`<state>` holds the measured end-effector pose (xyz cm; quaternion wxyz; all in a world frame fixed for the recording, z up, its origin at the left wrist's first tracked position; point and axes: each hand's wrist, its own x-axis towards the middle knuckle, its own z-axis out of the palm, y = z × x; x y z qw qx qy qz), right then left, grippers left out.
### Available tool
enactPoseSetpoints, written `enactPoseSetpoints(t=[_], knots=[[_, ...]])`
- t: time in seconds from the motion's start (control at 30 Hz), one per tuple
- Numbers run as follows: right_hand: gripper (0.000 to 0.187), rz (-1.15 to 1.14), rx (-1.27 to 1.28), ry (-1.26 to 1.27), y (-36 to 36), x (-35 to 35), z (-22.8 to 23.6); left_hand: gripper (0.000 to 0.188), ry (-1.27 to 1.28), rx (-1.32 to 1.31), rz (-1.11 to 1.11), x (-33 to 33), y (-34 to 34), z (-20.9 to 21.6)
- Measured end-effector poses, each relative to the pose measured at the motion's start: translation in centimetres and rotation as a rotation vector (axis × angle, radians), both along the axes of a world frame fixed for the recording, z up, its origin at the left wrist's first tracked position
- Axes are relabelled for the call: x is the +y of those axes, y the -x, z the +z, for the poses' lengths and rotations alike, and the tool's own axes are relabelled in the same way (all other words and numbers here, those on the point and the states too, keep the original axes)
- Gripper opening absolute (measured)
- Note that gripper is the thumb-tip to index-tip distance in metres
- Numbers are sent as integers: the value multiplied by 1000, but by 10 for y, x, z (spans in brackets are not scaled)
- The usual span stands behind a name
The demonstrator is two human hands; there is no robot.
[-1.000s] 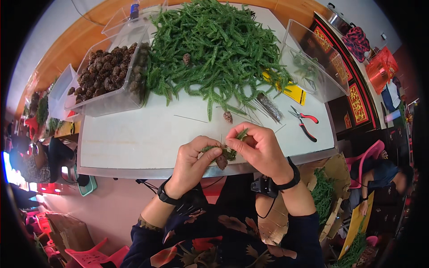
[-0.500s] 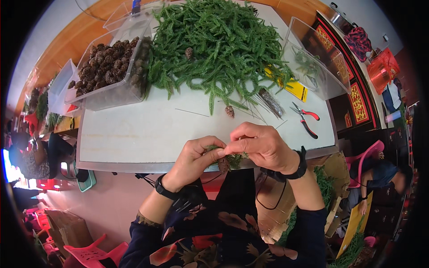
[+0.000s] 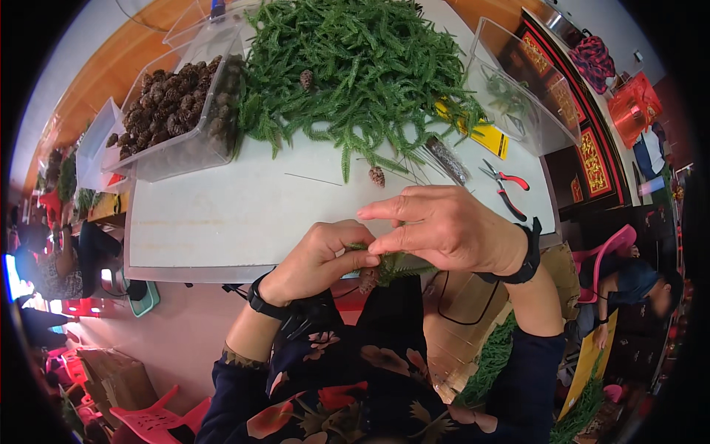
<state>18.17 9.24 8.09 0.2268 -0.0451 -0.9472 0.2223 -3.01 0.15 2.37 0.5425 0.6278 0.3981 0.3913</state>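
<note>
Just over the near table edge, my left hand (image 3: 307, 259) is closed, thumb against fingers, on a green artificial pine sprig (image 3: 403, 271). A brown pine cone (image 3: 368, 280) hangs below the fingertips, against the sprig. My right hand (image 3: 455, 229) is beside it, index finger stretched out and apart from the thumb. That thumb reaches the left thumb tip and the sprig; whether a thin wire runs there cannot be made out. Farther up the table lie a loose pine cone (image 3: 377, 176), a single thin wire (image 3: 314, 178) and a bundle of wires (image 3: 447, 160).
Red-handled pliers (image 3: 510, 177) lie right of the wires. A heap of green sprigs (image 3: 347, 81) covers the far table. A clear bin (image 3: 185, 164) of pine cones stands left, another clear bin (image 3: 543, 122) right. Below the table is a cardboard box (image 3: 451, 333); another person (image 3: 629, 288) sits right.
My right hand has opened from a pinch, its index finger now extended away from the thumb, and the wrist has shifted right. My left hand still grips the sprig.
</note>
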Motion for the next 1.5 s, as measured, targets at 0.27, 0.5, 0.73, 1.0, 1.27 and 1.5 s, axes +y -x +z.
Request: enactPoseSetpoints(t=[0.27,0.5,0.73,1.0,1.27,1.5], knots=[[21,69,-14,-161,-5,7,4,13,165,-95,-86,3,-6,-7],[14,35,-26,-202,-4,7,3,12,165,-135,-30,1,-9,-12],[11,-173,-147,-71,-4,-7,-3,9,-300,259,205,1,-20,-1],[10,-457,-246,414,-4,-21,-2,16,-531,446,346,-4,-29,-4],[14,-504,-11,808,-16,-20,-16,15,145,-178,382,-8,-27,-11],[14,-463,59,393,-12,-16,-16,16,215,-353,273,-9,-28,-6]])
